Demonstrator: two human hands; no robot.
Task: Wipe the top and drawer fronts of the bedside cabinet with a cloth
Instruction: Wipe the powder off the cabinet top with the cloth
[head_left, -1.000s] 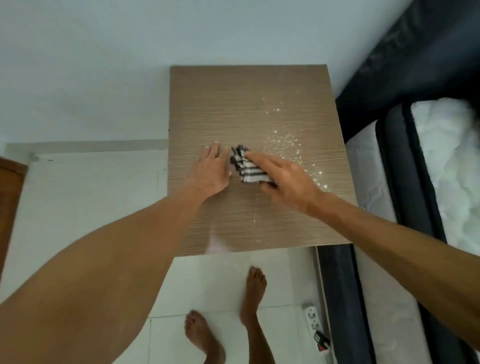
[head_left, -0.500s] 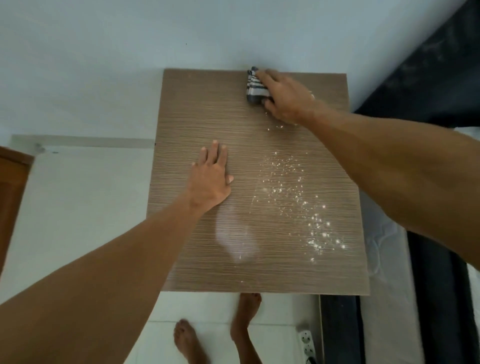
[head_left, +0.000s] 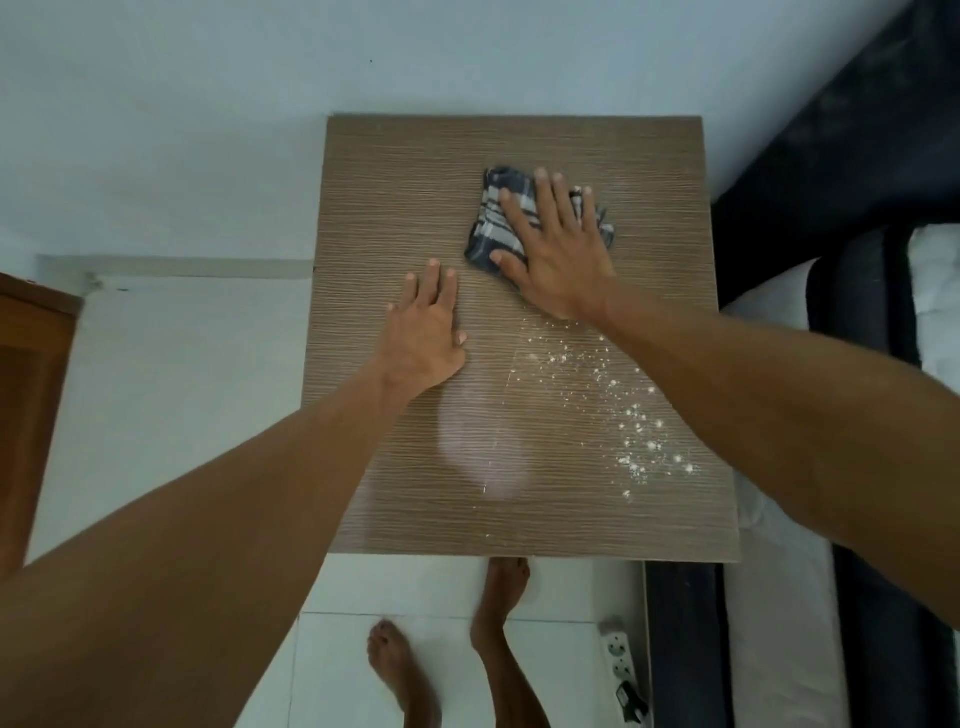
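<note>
Pulled back from the far edge to mid-top: right hand (head_left: 558, 260) spread flat, pressing cloth (head_left: 496, 226) onto cabinet top (head_left: 405, 171). Left hand (head_left: 428, 332) flat, bracing. Best swept toward near-right white specks (head_left: 631, 415), pressure even.

Home bedroom: brown wood-grain bedside cabinet top (head_left: 519, 322) against pale blue wall (head_left: 208, 130), white quilted mattress in dark bed frame (head_left: 930, 291) just beside it, white tiled floor (head_left: 171, 395), white power strip (head_left: 617, 656) on floor.

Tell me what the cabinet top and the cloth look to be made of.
Cabinet top: probably wood-grain laminate over board, matte with a soft sheen; the fine lines run too evenly for solid wood. Cloth: soft woven fabric, dark with pale stripes, crumpling under the right hand.
</note>
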